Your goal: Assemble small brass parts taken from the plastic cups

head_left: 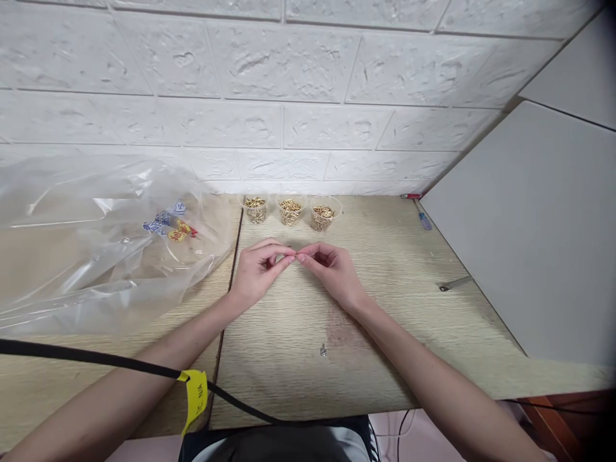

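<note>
My left hand (pixel 260 271) and my right hand (pixel 331 269) meet fingertip to fingertip above the middle of the pale wooden table (pixel 385 308). Both pinch a tiny part between thumb and forefinger; it is too small to name. Just behind the hands, against the wall, stand three small clear cups of brass-coloured small parts: the left cup (pixel 255 209), the middle cup (pixel 290 211) and the right cup (pixel 323 216). One small metal piece (pixel 323 350) lies on the table near the front edge.
A big crumpled clear plastic bag (pixel 96 237) covers the left table, with printed wrappers (pixel 171 226) inside. A black cable with a yellow tag (pixel 195 393) crosses the front left. A blue-handled tool (pixel 424 220) and a metal wrench (pixel 455 283) lie by the grey panel (pixel 529 237) on the right.
</note>
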A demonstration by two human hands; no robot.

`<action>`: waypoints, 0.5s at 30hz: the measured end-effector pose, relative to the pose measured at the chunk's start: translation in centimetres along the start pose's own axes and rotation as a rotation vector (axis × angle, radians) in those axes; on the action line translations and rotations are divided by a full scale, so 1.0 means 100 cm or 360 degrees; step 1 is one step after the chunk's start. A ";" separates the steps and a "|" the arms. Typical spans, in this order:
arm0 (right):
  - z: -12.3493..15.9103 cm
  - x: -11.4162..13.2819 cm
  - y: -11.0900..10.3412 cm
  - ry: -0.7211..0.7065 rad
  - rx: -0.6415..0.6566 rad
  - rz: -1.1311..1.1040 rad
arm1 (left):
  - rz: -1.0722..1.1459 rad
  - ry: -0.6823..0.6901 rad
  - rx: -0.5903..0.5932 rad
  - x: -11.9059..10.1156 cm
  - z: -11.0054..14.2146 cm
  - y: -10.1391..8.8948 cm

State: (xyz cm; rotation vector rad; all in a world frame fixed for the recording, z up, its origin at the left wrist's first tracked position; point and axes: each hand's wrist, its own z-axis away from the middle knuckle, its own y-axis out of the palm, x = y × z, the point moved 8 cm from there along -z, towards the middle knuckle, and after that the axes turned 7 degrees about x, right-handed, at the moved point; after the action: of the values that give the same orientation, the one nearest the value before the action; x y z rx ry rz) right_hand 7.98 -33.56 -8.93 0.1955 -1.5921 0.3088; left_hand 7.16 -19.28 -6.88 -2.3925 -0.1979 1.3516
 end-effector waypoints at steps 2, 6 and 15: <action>0.000 0.001 -0.002 0.0002 -0.0032 0.0005 | 0.0037 -0.0052 0.0002 0.003 0.001 -0.001; 0.001 -0.001 -0.013 0.0026 -0.0167 0.0035 | 0.0177 -0.0329 -0.0115 0.019 0.005 -0.010; -0.001 -0.005 -0.024 0.0068 -0.0235 -0.0003 | 0.0551 -0.0717 -0.0425 0.045 0.008 -0.028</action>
State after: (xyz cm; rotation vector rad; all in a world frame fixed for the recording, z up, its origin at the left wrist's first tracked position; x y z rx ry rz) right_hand 8.80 -35.84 -9.28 0.0760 -1.5648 0.1914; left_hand 9.01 -15.16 -9.76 -2.3688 -0.0889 2.1422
